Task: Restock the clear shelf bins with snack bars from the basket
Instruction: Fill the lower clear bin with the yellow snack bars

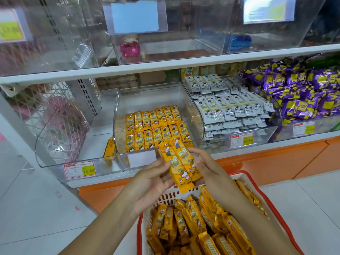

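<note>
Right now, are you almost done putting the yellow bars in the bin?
Not nearly. Two rows of yellow bars lie in the middle clear bin, with room above. The left hand and right hand hold two more bars. The basket is heaped with loose bars left to shelve.

the red-rimmed basket (139,232) is cut off by the bottom edge, and the loose bars (202,227) in it are only partly seen. both forearms (103,227) are lost at the same edge. the two yellow bars (181,162) are partly covered by fingers of the left hand (149,183) and right hand (207,168). the small print on the price tag (79,169) cannot be read. the upper-shelf label (11,27) is blurred, and the purple packets (301,92) are clipped by the right edge.
</note>
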`<state>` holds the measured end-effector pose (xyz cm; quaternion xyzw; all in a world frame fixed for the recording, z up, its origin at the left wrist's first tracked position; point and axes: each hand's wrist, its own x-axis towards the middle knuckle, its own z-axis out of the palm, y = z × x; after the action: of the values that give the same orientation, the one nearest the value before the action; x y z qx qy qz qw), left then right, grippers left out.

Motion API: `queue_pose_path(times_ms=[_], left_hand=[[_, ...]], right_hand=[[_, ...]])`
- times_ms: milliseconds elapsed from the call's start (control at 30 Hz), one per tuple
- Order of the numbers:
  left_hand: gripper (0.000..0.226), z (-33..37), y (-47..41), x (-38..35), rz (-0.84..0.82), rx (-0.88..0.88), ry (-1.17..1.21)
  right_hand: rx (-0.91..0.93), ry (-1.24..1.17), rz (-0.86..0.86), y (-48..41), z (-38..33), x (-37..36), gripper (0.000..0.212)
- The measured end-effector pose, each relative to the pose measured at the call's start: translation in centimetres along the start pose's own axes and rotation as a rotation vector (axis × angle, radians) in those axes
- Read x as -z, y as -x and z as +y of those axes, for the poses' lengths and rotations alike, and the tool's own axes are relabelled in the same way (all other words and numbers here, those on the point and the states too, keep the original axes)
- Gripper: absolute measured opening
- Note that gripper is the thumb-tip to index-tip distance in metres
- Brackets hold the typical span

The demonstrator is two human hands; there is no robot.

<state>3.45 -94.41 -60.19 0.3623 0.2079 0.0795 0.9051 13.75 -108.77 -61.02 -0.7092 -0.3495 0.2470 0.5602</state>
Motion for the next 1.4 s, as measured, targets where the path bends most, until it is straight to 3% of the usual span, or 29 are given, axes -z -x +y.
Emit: queue_pose_path(times_ms=[133, 267, 333, 400, 467, 567, 633, 700, 800, 867, 1033, 1167, 1300, 1400], left_hand=[[0.041, 1.0, 0.1, 0.4, -0.012, -0.049, -0.020], [0.037, 2.2, 0.0, 0.4, 0.019, -0.153, -0.049], [0.038, 3.5, 0.2, 0.3, 0.042, -0.235, -0.179], [0.031, 5.0, 0.3, 1.1, 0.162, -0.384, -0.418], [0.022, 6.5, 0.5, 2.3, 0.412, -0.639, -0.730], [0.030, 7.7, 0.6, 4.9, 0.670, -0.878, -1.068], [0.041, 7.9, 0.3, 6.5, 0.712, -0.788, -1.159], [0.035, 7.5, 0.0, 7.0, 0.657, -0.705, -1.159], [0.027, 6.9, 0.5, 6.7, 0.538, -0.739, -1.171], [0.043, 7.0, 1.2, 7.1, 0.481, -0.741, -1.179], [0.055, 6.4, 2.9, 8.5, 0.467, -0.715, -1.345], [0.059, 5.0, 4.3, 8.7, 0.423, -0.658, -1.405], [0.051, 4.2, 5.8, 9.0, 0.371, -0.604, -1.465], [0.024, 3.3, 6.6, 9.4, 0.307, -0.486, -1.488]], right_hand=[[0.081, 0.265, 0.016, -1.0, -1.1, -0.4, 0.029], [0.134, 0.565, -0.006, -2.6, -4.2, -2.1, 0.078], [0.185, 0.583, 0.025, -4.1, -5.4, -2.9, 0.080], [0.186, 0.553, 0.066, -6.1, -6.2, -3.4, 0.078], [0.149, 0.570, 0.089, -8.8, -6.5, -3.9, 0.076], [0.041, 0.619, 0.043, -13.9, -6.4, -5.3, 0.069], [0.001, 0.635, 0.025, -17.3, -6.2, -6.7, 0.062], [-0.004, 0.653, 0.021, -20.4, -5.7, -8.5, 0.055], [-0.060, 0.736, 0.064, -23.9, -5.1, -11.1, 0.064], [-0.082, 0.716, 0.122, -25.5, -4.5, -12.5, 0.069], [-0.032, 0.707, 0.185, -26.3, -2.8, -14.3, 0.040], [-0.025, 0.696, 0.149, -25.5, -2.8, -13.8, 0.035], [0.064, 0.731, 0.163, -22.3, -4.2, -12.6, 0.031], [0.264, 0.682, 0.231, -17.2, -5.5, -11.2, 0.019]])
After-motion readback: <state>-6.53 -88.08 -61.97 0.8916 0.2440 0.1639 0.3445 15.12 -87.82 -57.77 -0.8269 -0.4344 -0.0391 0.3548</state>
